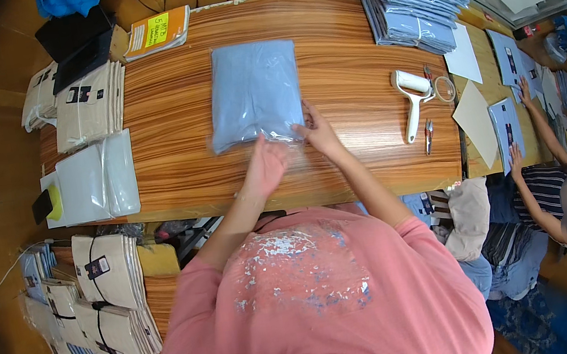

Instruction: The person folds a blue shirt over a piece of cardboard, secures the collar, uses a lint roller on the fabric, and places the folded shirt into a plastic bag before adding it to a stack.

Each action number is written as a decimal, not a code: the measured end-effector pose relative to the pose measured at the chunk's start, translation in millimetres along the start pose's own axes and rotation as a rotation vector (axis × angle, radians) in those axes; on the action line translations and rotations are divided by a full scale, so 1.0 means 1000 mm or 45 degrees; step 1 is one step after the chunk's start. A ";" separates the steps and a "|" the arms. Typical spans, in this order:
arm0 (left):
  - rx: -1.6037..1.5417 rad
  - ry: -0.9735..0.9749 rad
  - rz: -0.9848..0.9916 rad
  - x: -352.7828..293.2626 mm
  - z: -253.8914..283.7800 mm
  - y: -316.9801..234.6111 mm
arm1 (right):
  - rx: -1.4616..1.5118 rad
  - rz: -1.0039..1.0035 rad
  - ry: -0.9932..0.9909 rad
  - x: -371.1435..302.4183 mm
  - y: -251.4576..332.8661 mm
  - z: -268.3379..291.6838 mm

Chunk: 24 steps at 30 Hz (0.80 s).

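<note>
A folded light blue garment lies flat on the wood-grain table in a clear plastic bag. The bag's near edge is crumpled and shiny. At the middle of that edge is my left hand, palm partly turned up, its fingers curled at the loose plastic. My right hand grips the near right corner, with the thumb over the top and the other fingers along the side. Part of the plastic under my fingers is hidden.
A white lint roller, thread snips and a tape roll lie right. Bagged blue garments are stacked far right, beige garments and clear bags left. Another person's hand touches a blue package.
</note>
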<state>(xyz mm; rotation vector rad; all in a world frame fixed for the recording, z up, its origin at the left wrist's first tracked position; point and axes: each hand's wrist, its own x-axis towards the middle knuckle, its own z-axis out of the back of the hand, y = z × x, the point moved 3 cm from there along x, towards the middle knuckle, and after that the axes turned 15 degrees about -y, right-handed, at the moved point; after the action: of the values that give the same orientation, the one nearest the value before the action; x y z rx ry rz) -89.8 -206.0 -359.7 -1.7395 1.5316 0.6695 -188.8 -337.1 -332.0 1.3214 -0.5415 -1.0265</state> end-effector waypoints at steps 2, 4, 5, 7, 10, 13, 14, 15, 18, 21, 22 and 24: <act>0.333 0.397 0.388 -0.074 -0.011 -0.006 | -0.521 0.116 0.063 -0.012 0.023 0.015; 0.850 0.695 0.328 -0.108 0.001 -0.032 | -0.764 0.592 -0.004 -0.021 0.039 0.015; 1.195 0.795 0.058 -0.100 0.005 -0.053 | -0.886 0.828 -0.039 -0.026 0.044 0.011; 1.588 0.608 -1.014 -0.087 -0.019 -0.086 | -0.690 0.699 0.115 -0.035 0.045 -0.015; 2.173 0.408 -1.769 -0.069 -0.022 -0.104 | -0.838 0.956 0.334 -0.046 0.016 -0.050; 2.742 0.353 -1.243 -0.052 0.018 -0.087 | -0.925 1.030 0.151 -0.055 0.027 -0.063; 2.740 0.368 -1.235 -0.056 0.023 -0.079 | -0.888 1.116 0.066 -0.059 0.038 -0.066; 2.738 0.382 -1.227 -0.059 0.028 -0.072 | -0.916 1.137 0.075 -0.059 0.030 -0.070; 2.614 0.508 -1.558 -0.060 0.036 -0.059 | -0.987 1.179 0.104 -0.053 0.010 -0.076; 2.433 0.509 -1.941 -0.062 0.043 -0.053 | -0.991 1.158 0.121 -0.057 0.030 -0.077; 2.365 0.505 -2.049 -0.064 0.043 -0.052 | -1.007 1.186 0.079 -0.058 0.034 -0.075; 2.415 0.498 -2.110 -0.063 0.048 -0.048 | -1.040 1.245 -0.003 -0.059 0.042 -0.072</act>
<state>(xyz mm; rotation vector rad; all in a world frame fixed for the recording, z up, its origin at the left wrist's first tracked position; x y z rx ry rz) -49.3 -127.6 -331.5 -0.7921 -0.0198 -1.5106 -145.3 -252.5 -295.3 0.2315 -0.5804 -0.3295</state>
